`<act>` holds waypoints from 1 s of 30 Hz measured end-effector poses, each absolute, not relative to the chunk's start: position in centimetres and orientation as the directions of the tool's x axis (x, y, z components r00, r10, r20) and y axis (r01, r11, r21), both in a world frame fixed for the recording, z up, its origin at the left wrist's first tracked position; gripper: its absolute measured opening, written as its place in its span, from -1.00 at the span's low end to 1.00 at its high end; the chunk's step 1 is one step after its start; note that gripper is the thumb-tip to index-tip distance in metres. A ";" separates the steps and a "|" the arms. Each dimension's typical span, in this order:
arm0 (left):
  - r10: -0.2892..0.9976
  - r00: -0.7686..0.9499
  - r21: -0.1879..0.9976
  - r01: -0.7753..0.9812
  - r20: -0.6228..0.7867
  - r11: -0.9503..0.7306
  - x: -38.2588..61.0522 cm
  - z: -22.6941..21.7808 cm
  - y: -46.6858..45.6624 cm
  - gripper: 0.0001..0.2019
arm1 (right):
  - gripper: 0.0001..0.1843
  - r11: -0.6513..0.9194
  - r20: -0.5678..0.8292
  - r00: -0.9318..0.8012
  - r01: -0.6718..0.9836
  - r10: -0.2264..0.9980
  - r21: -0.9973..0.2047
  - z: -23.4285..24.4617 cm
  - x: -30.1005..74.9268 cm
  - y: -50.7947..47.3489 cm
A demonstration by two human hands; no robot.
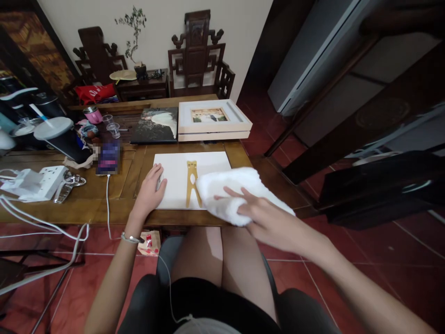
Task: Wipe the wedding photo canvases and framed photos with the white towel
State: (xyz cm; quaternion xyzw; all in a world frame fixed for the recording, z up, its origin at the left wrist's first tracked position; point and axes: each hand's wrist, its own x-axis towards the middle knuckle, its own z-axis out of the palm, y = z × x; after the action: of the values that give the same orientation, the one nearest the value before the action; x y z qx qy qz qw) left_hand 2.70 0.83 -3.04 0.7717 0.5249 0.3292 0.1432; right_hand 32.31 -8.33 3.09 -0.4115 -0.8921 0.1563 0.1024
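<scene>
My right hand [255, 208] grips a fluffy white cloth [229, 183], its fingers pressed into the folds. That cloth covers the right front part of a flat white board [170, 169] on the table. Down the middle of the board runs a yellow, long-legged figure [190, 183] with a cat-like head and a white oval on its body. At the board's left edge my left hand [153, 188] lies with its fingers outstretched, thumb apart, holding nothing.
Behind the board are a dark picture panel [155, 125] and a light wooden frame box [215, 120]. A phone [108, 157] with a white cable, a power strip [52, 181] and a dark lidded cup [62, 139] stand to the left. The wooden table [121, 208] ends close before my lap.
</scene>
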 end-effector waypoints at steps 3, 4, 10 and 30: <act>0.904 0.233 0.580 0.703 0.360 -0.412 2.6 -3.1 0.9 -0.57 | -0.71 0.568 0.071 -0.584 0.744 0.809 -0.353 2.8 32.1 -2.4; 0.904 0.233 0.582 0.701 0.359 -0.412 2.6 -3.1 0.9 -0.57 | -0.75 0.532 0.063 -0.545 0.777 0.836 -0.336 2.7 31.9 -0.4; 0.914 0.220 0.589 0.708 0.341 -0.391 2.5 -3.0 0.9 -0.57 | -0.80 0.448 0.073 -0.443 0.867 0.894 -0.218 1.7 30.7 6.8; 0.903 0.230 0.577 0.706 0.363 -0.412 2.7 -3.0 0.8 -0.58 | -0.66 0.578 0.043 -0.612 0.719 0.790 -0.386 2.4 32.2 -3.3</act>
State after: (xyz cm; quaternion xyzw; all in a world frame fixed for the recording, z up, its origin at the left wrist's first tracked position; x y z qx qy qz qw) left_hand 2.70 0.82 -2.98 0.7703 0.5221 0.3353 0.1470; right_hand 32.20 -3.32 2.35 -0.4279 -0.8819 0.1676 0.1056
